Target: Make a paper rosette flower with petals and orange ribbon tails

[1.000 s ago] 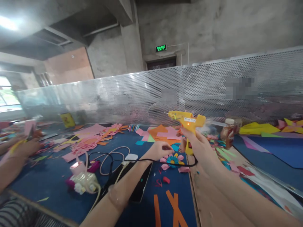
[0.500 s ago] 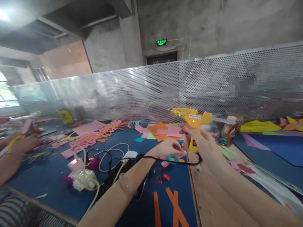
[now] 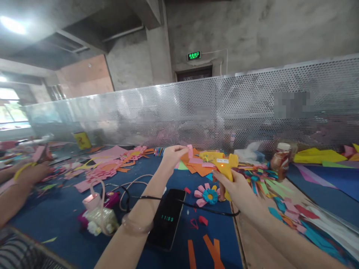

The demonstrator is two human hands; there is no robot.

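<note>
My right hand [image 3: 235,186] is wrapped round the handle of a yellow hot glue gun [image 3: 224,162], its small orange light lit and its nozzle pointing left. My left hand [image 3: 175,155] is raised left of the nozzle, pinching a small pink paper loop [image 3: 190,151] between thumb and fingers. Below the two hands, a paper flower [image 3: 210,195] with a blue and yellow centre and pink petals lies on the table. The gun's black cord [image 3: 196,206] runs across under my left forearm. A phone [image 3: 168,220] showing 11:55 lies beside that forearm.
Orange strips [image 3: 212,250] lie near the front. Pink paper pieces [image 3: 103,168] cover the left back; blue and pink strips [image 3: 291,213] lie at right. A brown bottle [image 3: 280,160] stands before the perforated metal screen [image 3: 168,108]. A co-worker's hand [image 3: 32,175] is at far left.
My left hand has moved up and left, away from the flower, with the pink loop. My right hand has lowered the glue gun slightly. The flower and phone show more fully.
</note>
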